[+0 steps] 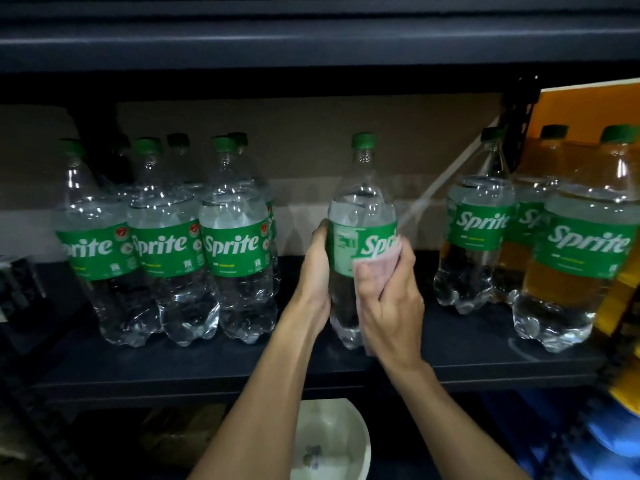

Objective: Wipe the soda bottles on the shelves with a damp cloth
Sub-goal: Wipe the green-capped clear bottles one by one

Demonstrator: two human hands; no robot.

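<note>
A full Sprite bottle is held upright in the gap at the middle of the dark shelf, between a cluster of bottles on the left and further bottles on the right; whether its base rests on the shelf cannot be told. The left hand is wrapped round its left side at label height, and a pink cloth is clamped against the label's right side by the right hand, thumb over the fabric. Filled to the shoulder, the bottle is judged heavy, and its thin plastic wall can be expected to give a little under pressure. A damp film would leave the smooth label slippery, so a hold is best taken on the contoured section below it. A white basin is seen beneath the shelf.
</note>
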